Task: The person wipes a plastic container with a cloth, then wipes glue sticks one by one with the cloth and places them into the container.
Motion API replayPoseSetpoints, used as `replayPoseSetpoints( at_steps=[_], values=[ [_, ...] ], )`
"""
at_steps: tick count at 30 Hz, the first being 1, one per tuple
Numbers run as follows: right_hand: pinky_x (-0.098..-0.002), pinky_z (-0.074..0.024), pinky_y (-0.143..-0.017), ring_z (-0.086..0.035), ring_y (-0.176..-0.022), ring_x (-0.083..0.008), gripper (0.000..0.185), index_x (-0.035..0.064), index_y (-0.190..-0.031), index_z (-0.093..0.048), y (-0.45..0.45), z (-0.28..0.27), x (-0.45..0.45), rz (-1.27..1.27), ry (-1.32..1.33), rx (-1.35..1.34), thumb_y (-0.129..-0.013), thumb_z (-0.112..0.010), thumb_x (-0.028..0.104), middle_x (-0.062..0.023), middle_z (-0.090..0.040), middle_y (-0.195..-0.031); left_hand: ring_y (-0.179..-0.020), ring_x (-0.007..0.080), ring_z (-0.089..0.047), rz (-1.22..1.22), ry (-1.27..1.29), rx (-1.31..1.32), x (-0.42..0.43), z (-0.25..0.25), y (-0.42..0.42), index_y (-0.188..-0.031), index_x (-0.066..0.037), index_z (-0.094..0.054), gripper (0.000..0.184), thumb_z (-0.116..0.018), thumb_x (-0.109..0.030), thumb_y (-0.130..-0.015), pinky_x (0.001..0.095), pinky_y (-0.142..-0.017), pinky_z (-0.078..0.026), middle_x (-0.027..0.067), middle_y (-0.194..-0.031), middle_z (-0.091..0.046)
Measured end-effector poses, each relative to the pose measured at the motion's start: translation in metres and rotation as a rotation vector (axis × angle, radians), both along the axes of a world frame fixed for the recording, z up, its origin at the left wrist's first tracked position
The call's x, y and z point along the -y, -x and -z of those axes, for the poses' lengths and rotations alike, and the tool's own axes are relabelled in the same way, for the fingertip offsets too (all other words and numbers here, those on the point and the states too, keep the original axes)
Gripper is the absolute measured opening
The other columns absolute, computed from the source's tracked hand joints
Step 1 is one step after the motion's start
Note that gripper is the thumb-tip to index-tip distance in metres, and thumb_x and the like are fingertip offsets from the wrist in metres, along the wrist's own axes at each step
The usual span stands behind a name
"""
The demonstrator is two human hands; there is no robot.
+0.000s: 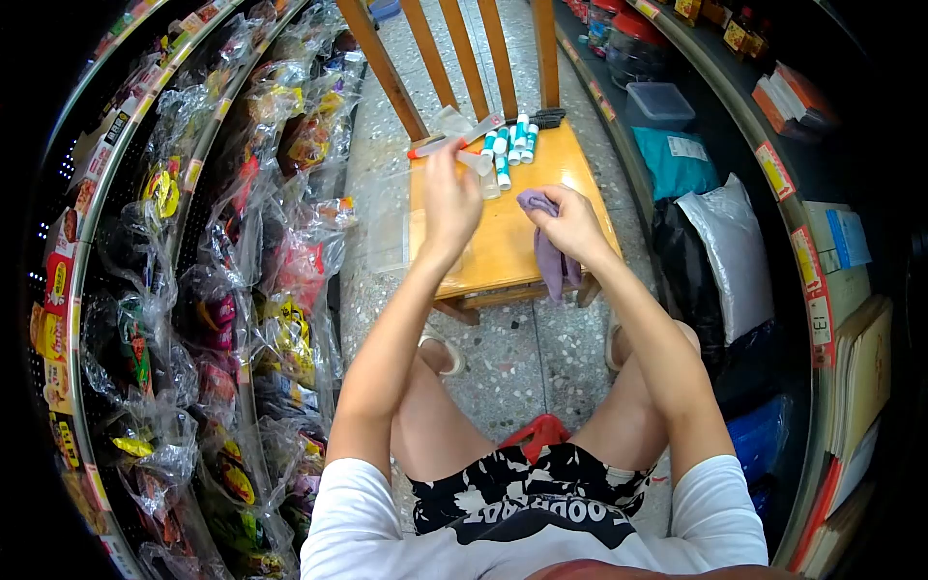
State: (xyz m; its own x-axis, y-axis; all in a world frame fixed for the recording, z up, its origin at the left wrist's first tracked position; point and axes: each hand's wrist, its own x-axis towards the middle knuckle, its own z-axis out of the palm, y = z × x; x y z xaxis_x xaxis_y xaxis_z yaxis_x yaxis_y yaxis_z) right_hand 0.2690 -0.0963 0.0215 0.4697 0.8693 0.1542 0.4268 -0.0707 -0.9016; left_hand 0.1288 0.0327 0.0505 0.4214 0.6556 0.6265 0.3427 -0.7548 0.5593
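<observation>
My right hand [572, 224] is closed around a purple cloth [553, 266], which hangs down over the front edge of the wooden chair seat [503, 232]. My left hand [454, 203] is raised over the left part of the seat, slightly blurred. Its fingertips overlap a clear, orange-ended tool [483, 130]; whether they grip it I cannot tell. Just right of that hand several small white tubes with teal bands [503, 170] lie in a loose group. A clear plastic sheet or box [390, 232] juts past the seat's left edge.
Bagged snacks [290, 261] fill the shelves on the left. To the right, shelves hold a teal bag [674, 162], a silver bag [730, 256] and a clear container [660, 104]. Wooden slats [464, 58] form the chair back. A red stool [535, 432] shows between my legs.
</observation>
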Motion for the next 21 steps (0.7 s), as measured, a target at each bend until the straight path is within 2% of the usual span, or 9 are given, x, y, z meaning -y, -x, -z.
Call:
replayPoseSetpoints(
  at_steps=[1, 2, 3, 5, 9, 10, 13, 17, 21],
  values=[
    [-0.039, -0.05, -0.081, -0.065, -0.092, -0.0319, 0.029, 0.0027, -0.103, -0.069, -0.003, -0.001, 0.0, 0.028, 0.011, 0.025, -0.079, -0.067, 0.02, -0.0179, -0.066, -0.096, -0.104, 0.0343, -0.06, 0.017, -0.023, 0.005, 0.003, 0.004, -0.012, -0.119, 0.005, -0.054, 0.037, -0.055, 0.002, -0.082, 0.0396, -0.087, -0.049, 0.0221, -0.11, -0.061],
    [-0.0391, -0.05, -0.082, -0.064, -0.093, -0.0322, 0.03, 0.0022, -0.103, -0.069, -0.008, -0.004, 0.001, 0.058, 0.021, 0.05, -0.079, -0.067, 0.02, -0.0183, -0.066, -0.097, -0.107, 0.0399, -0.054, 0.05, 0.111, 0.017, 0.005, 0.011, -0.026, -0.116, 0.006, -0.055, 0.035, -0.054, 0.003, -0.081, 0.0439, -0.093, -0.043, 0.0244, -0.111, -0.057],
    [-0.0392, -0.0499, -0.083, -0.064, -0.094, -0.0326, 0.03, 0.0016, -0.103, -0.068, -0.011, -0.005, 0.002, 0.09, 0.032, 0.076, -0.079, -0.067, 0.02, -0.0187, -0.066, -0.098, -0.105, 0.0393, -0.055, 0.034, 0.206, 0.0, 0.009, 0.015, -0.038, -0.115, 0.005, -0.056, 0.034, -0.055, 0.002, -0.081, 0.0454, -0.093, -0.043, 0.0249, -0.11, -0.057],
    [-0.0391, -0.0497, -0.084, -0.064, -0.096, -0.033, 0.03, 0.001, -0.102, -0.068, -0.016, -0.007, 0.005, 0.127, 0.004, 0.019, -0.078, -0.067, 0.019, -0.0192, -0.066, -0.101, -0.102, 0.0404, -0.054, 0.008, 0.106, -0.184, -0.006, 0.049, -0.059, -0.113, 0.005, -0.057, 0.032, -0.055, 0.001, -0.082, 0.0459, -0.091, -0.043, 0.0255, -0.108, -0.056],
    [-0.0385, -0.0497, -0.086, -0.064, -0.098, -0.0329, 0.031, 0.0014, -0.102, -0.069, -0.024, -0.011, 0.01, 0.125, -0.048, 0.023, -0.078, -0.068, 0.02, -0.0191, -0.066, -0.104, -0.105, 0.0386, -0.05, -0.188, -0.039, -0.517, -0.003, 0.081, -0.078, -0.109, 0.006, -0.059, 0.03, -0.057, 0.0, -0.08, 0.0475, -0.087, -0.044, 0.0211, -0.113, -0.053],
    [-0.0387, -0.0499, -0.085, -0.064, -0.096, -0.033, 0.03, 0.0023, -0.103, -0.069, -0.024, -0.011, 0.011, 0.131, -0.048, 0.001, -0.078, -0.068, 0.02, -0.0194, -0.066, -0.102, -0.106, 0.0338, -0.049, -0.206, -0.082, -0.583, -0.005, 0.086, -0.08, -0.107, 0.005, -0.06, 0.029, -0.059, -0.002, -0.079, 0.0449, -0.086, -0.043, 0.0173, -0.113, -0.051],
    [-0.0388, -0.0501, -0.084, -0.064, -0.094, -0.0332, 0.03, 0.0027, -0.102, -0.069, -0.027, -0.018, 0.014, 0.132, -0.026, 0.029, -0.078, -0.068, 0.02, -0.0196, -0.066, -0.1, -0.104, 0.03, -0.049, -0.266, -0.169, -0.709, -0.001, 0.099, -0.081, -0.105, 0.004, -0.061, 0.028, -0.06, -0.006, -0.079, 0.0398, -0.085, -0.04, 0.0147, -0.109, -0.052],
    [-0.0388, -0.0506, -0.083, -0.064, -0.091, -0.0336, 0.029, 0.0012, -0.101, -0.069, -0.034, -0.013, 0.018, 0.152, -0.076, 0.073, -0.078, -0.068, 0.02, -0.0191, -0.066, -0.097, -0.101, 0.027, -0.048, -0.308, -0.27, -0.75, 0.005, 0.107, -0.076, -0.102, 0.003, -0.062, 0.026, -0.059, -0.01, -0.079, 0.0373, -0.081, -0.037, 0.0128, -0.107, -0.052],
    [-0.0353, -0.0502, -0.081, -0.066, -0.091, -0.0283, 0.03, 0.0007, -0.103, -0.068, -0.038, -0.016, 0.025, 0.154, -0.063, 0.087, -0.08, -0.068, 0.02, -0.0163, -0.066, -0.099, -0.098, 0.0268, -0.049, -0.262, -0.3, -0.749, 0.015, 0.101, -0.065, -0.099, 0.001, -0.062, 0.023, -0.059, -0.009, -0.079, 0.0381, -0.079, -0.038, 0.013, -0.102, -0.054]
  ],
)
